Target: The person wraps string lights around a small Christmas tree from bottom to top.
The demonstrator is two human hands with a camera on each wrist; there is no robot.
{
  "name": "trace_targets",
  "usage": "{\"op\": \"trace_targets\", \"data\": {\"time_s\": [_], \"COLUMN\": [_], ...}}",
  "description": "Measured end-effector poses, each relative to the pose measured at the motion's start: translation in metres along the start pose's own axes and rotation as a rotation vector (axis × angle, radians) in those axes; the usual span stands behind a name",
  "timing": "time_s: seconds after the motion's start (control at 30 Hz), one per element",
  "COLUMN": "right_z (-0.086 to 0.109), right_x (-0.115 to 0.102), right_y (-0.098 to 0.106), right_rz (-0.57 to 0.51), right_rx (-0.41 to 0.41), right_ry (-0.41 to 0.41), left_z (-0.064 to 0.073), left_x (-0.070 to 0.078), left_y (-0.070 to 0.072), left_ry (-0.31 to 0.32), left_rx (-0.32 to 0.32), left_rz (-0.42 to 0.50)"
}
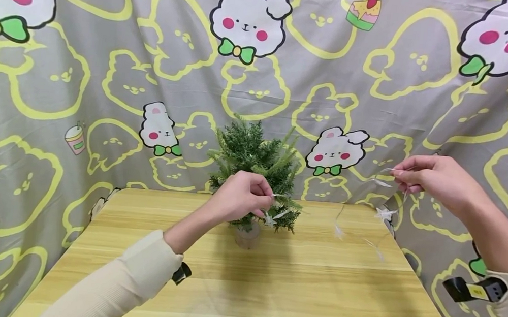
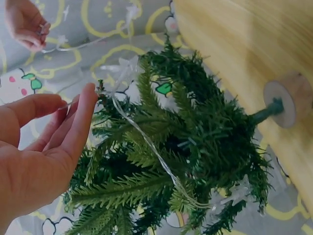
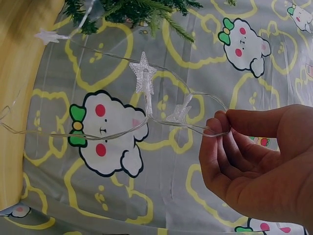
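Note:
A small artificial Christmas tree [image 1: 250, 145] stands upright at the back of the table, on a round wooden base [image 2: 280, 104]. Clear star string lights [image 3: 143, 78] stretch between the two hands, with part of the wire lying across the branches in the left wrist view. My left hand [image 1: 242, 194] is in front of the tree and pinches the thin wire beside a star. Off to the right, my right hand [image 1: 440, 182] pinches a bend of the wire between thumb and fingertips. From it dangle loose strands with star lights [image 1: 385, 213].
The light wooden table [image 1: 314, 297] spreads out below both hands. A grey curtain [image 1: 114, 79] with cartoon bunnies hangs behind the table and along its sides. Each sleeve has a dark wrist strap [image 1: 475, 290] near the cuff.

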State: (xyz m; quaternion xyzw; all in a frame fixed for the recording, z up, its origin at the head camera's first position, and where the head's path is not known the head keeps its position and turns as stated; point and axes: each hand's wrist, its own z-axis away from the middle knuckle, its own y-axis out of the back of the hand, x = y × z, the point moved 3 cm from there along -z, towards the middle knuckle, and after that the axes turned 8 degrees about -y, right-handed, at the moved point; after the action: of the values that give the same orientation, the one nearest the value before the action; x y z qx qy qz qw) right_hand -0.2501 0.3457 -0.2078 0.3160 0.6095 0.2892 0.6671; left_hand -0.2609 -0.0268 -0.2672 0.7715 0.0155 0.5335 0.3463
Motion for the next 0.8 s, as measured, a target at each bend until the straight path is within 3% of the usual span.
{"op": "trace_targets", "data": {"time_s": [0.23,0.57,0.8], "right_z": [-0.002,-0.002,-0.001], "right_x": [0.001,0.001,0.003], "right_y": [-0.001,-0.001,-0.002], "right_rz": [-0.020,0.003,-0.014], "right_rx": [0.002,0.002,-0.001], "right_ry": [0.008,0.005,-0.003], "left_z": [-0.005,-0.006,-0.004], "left_x": [0.003,0.003,-0.001], "left_y": [-0.004,-0.001,-0.013], "left_ry": [0.017,0.036,0.040], "left_rx": [0.018,0.097,0.043], "left_rz": [0.100,0.239,0.158]}}
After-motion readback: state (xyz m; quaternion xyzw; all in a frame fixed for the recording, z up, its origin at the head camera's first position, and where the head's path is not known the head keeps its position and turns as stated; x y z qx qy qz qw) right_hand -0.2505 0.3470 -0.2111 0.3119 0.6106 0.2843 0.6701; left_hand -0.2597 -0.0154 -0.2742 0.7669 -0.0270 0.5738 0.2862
